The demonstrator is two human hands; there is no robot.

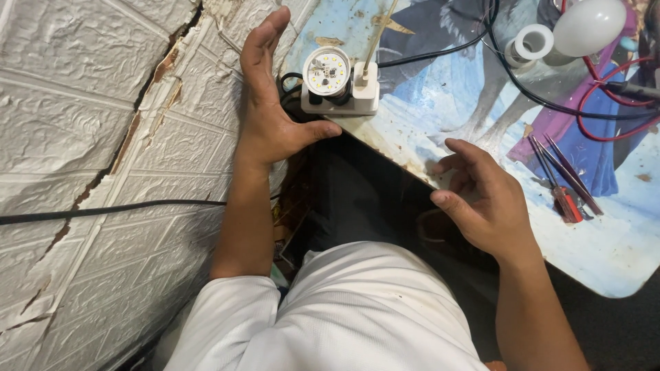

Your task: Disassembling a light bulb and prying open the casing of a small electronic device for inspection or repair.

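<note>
A round LED board (326, 71) with several small yellow chips sits in a holder on top of a white socket block (344, 98) at the table's near-left corner. My left hand (269, 103) is spread beside that block, thumb touching its near edge, fingers against the wall, holding nothing. My right hand (481, 199) hovers at the table's front edge with fingers loosely curled and nothing in it.
The table (612, 240) has a worn blue picture cover. On it lie red-handled tweezers (564, 182), red and black wires (605, 103), a white bulb dome (589, 26) and a white ring-shaped bulb base (533, 42). A cracked white brick-pattern wall (82, 124) with a black cable (103, 209) stands on the left.
</note>
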